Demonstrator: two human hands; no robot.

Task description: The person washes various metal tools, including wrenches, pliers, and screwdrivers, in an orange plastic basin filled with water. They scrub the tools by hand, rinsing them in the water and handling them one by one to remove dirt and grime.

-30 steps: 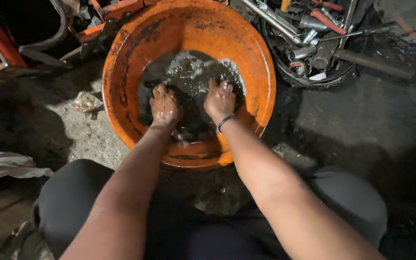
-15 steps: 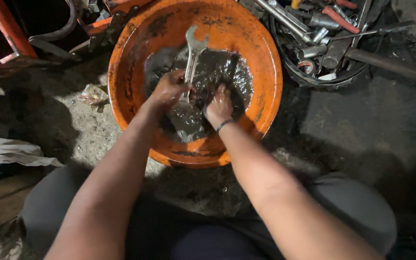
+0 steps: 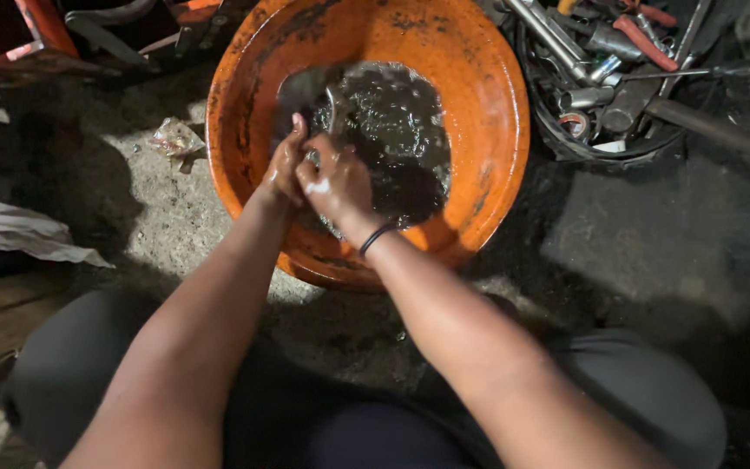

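Both hands meet over the left half of an orange basin [image 3: 479,122] that fills the upper middle of the frame. The left hand [image 3: 284,165] and the right hand [image 3: 336,178] press together, fingers curled around a wrench [image 3: 327,100]. The tool's blurred grey head rises just above the knuckles, toward the upper left of the basin's pool. Both hands are clenched on its shaft, the right one streaked with pale suds; how much of the shaft lies inside the grip cannot be told. A dark band [image 3: 377,237] circles the right wrist.

Dirty, foamy water [image 3: 401,130] lies in the basin's bottom, to the right of the hands and touching them at the lower edge.

At the upper right of the frame, well apart from the hands, sits a black tub [image 3: 566,143] packed with metal tools. At the left edge a pale rag [image 3: 19,230] lies on the stained ground, and a crumpled wrapper [image 3: 175,139] rests just beside the basin's left rim. The person's dark-clad knees fill the bottom of the frame.
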